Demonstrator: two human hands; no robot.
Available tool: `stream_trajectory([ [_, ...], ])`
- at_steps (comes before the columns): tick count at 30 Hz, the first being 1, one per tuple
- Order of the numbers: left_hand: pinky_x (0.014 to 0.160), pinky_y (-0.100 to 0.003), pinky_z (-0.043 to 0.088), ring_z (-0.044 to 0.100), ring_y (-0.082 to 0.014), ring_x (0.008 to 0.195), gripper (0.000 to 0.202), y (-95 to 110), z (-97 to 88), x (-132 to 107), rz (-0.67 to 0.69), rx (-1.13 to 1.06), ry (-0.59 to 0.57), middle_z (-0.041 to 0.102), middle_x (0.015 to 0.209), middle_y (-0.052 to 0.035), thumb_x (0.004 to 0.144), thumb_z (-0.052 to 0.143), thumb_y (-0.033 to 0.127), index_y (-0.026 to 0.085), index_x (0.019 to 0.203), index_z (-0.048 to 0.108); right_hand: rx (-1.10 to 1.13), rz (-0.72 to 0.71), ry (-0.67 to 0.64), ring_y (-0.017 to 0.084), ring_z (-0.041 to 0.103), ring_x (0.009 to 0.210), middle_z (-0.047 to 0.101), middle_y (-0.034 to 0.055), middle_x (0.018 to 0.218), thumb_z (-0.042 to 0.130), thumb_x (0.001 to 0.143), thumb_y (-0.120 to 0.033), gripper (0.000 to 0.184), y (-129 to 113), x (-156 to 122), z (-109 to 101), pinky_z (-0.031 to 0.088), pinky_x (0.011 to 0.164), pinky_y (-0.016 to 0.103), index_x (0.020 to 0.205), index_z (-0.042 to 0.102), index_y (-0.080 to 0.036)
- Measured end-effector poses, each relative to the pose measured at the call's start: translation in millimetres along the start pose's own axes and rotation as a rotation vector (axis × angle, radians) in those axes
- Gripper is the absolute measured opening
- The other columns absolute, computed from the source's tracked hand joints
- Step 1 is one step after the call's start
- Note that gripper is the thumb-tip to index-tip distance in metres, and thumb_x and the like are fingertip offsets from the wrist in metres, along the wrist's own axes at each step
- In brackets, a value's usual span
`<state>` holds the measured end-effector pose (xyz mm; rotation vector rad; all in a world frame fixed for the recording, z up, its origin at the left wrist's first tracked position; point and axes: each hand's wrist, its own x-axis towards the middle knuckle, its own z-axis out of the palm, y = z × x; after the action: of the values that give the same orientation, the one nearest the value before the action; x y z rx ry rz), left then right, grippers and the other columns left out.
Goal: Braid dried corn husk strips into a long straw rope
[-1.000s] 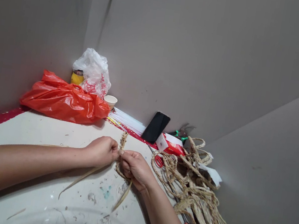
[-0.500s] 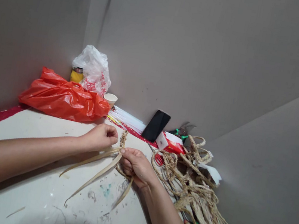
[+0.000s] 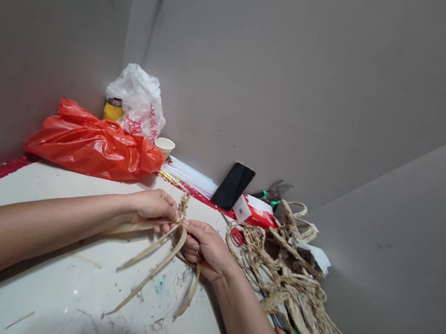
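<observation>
Looks dim along the wall [image 3: 303, 89], darkest at left. Glints off the near bench [image 3: 101, 294] and the red bag [image 3: 94, 146]. Darkens softly beneath the left forearm [image 3: 39, 230]. Blurs slightly at the pale strips [image 3: 151, 248].

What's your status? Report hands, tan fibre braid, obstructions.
Right hand pinching tan fibre braid, left hand alongside. Loose pale flat strips trailing. No visible obstruction; tangled tan cord pile to the right.

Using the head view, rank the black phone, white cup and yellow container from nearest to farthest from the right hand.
From the right hand:
1. Black phone: just beyond it, slightly right.
2. White cup: farther back, to the left.
3. Yellow container: farthest left, behind the red bag.
</observation>
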<state>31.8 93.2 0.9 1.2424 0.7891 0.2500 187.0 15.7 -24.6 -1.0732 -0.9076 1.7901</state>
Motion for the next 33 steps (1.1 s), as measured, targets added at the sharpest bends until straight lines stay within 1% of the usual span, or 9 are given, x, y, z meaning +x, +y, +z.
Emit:
stream_trajectory([
  [2,0.037,-0.019,0.018,0.029,-0.0055,0.035,0.003,1.0,2.0,1.0,-0.002,0.068,0.046,0.040,0.039,0.0068,0.059,0.053,0.019,0.016,0.061,0.053,0.004,-0.001,0.013,0.002,0.012,0.034,0.028,-0.0115,0.039,0.066,0.074,-0.037,0.035,1.2,0.2,2.4,0.005,0.034,0.018,0.059,0.041,-0.018],
  [4,0.037,-0.020,0.012,0.024,-0.0049,0.035,0.004,0.1,3.7,1.8,0.010,0.097,0.078,0.034,0.039,0.0080,0.059,0.052,0.020,0.017,0.058,0.050,0.004,-0.004,0.028,0.002,0.013,0.034,0.028,-0.0113,0.039,0.066,0.074,-0.037,0.037,2.2,0.2,4.6,0.006,0.034,0.018,0.058,0.040,-0.018],
  [8,0.038,-0.021,0.011,0.022,-0.0044,0.036,0.013,-3.0,3.6,1.4,0.028,0.074,0.036,0.034,0.042,0.0077,0.061,0.057,0.025,0.017,0.057,0.048,0.043,-0.005,0.029,0.001,0.011,0.034,0.028,-0.0114,0.039,0.067,0.074,-0.037,0.035,2.3,0.0,6.6,0.005,0.034,0.017,0.058,0.042,-0.017],
  [11,0.038,-0.022,0.009,0.022,-0.0035,0.037,0.016,-7.1,1.1,1.9,0.072,0.017,-0.027,0.044,0.047,0.0060,0.061,0.062,0.029,0.015,0.062,0.054,0.087,0.014,0.022,0.001,0.009,0.035,0.027,-0.0122,0.040,0.068,0.074,-0.034,0.028,1.6,0.1,6.3,0.005,0.034,0.016,0.065,0.050,-0.015],
  [15,0.037,-0.022,0.010,0.025,-0.0031,0.038,0.021,-14.3,0.0,4.9,0.149,-0.023,0.013,0.054,0.054,0.0033,0.060,0.066,0.032,0.014,0.066,0.057,0.103,0.040,0.029,0.001,0.008,0.036,0.026,-0.0124,0.041,0.067,0.075,-0.035,0.025,1.9,0.4,6.3,0.005,0.034,0.016,0.074,0.057,-0.012],
  [23,0.036,-0.021,0.009,0.023,-0.0017,0.034,0.030,-22.8,2.6,6.2,0.117,-0.085,0.066,0.049,0.049,0.0063,0.058,0.070,0.039,0.015,0.069,0.057,0.029,0.070,-0.006,0.002,0.009,0.038,0.026,-0.0119,0.043,0.065,0.077,-0.040,0.028,0.6,-3.1,6.4,0.006,0.035,0.016,0.073,0.054,-0.015],
  [26,0.036,-0.021,0.007,0.022,-0.0013,0.033,0.027,-23.4,2.9,6.4,0.088,-0.111,0.039,0.048,0.049,0.0066,0.059,0.070,0.036,0.015,0.068,0.056,-0.006,0.072,-0.032,0.002,0.009,0.038,0.026,-0.0116,0.043,0.063,0.078,-0.040,0.028,-0.4,-4.5,4.5,0.006,0.035,0.016,0.070,0.052,-0.015],
  [30,0.036,-0.021,0.005,0.016,-0.0008,0.032,0.025,-20.7,4.0,5.8,0.044,-0.127,0.009,0.039,0.042,0.0079,0.064,0.063,0.033,0.015,0.055,0.047,-0.046,0.074,-0.020,0.003,0.011,0.037,0.028,-0.0110,0.042,0.062,0.079,-0.039,0.029,-1.8,-5.4,2.6,0.006,0.034,0.017,0.066,0.049,-0.017],
  [33,0.035,-0.020,0.006,0.017,-0.0009,0.032,0.023,-20.7,4.8,7.1,0.044,-0.134,0.004,0.041,0.043,0.0076,0.065,0.062,0.031,0.016,0.056,0.046,-0.082,0.055,-0.009,0.003,0.013,0.036,0.029,-0.0108,0.041,0.062,0.079,-0.039,0.028,-3.1,-6.3,3.1,0.006,0.034,0.018,0.067,0.051,-0.016],
])
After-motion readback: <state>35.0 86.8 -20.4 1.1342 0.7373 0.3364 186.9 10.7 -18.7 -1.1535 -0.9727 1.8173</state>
